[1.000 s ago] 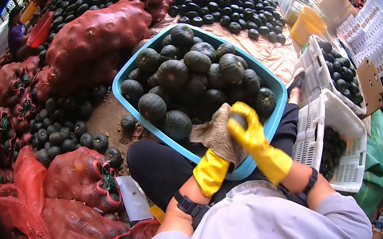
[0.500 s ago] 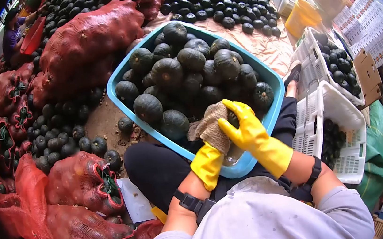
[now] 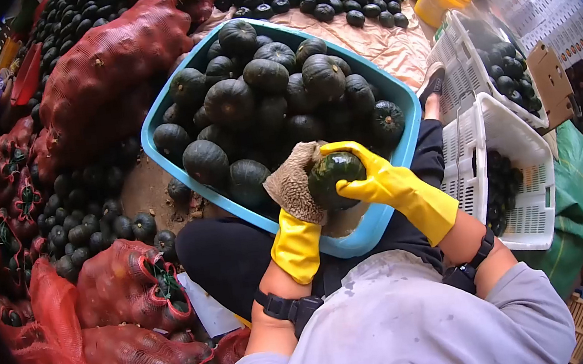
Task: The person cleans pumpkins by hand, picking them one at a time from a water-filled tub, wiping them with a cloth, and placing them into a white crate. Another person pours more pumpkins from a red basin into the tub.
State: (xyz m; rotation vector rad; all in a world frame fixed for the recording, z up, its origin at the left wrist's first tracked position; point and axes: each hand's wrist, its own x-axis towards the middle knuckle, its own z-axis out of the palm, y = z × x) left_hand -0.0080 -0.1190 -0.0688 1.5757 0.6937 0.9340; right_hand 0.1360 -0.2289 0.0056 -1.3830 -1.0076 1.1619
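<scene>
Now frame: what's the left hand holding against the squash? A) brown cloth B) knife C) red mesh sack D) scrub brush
A: the left hand holds a brown cloth against the squash, which the right hand grips above the blue tub.
</scene>
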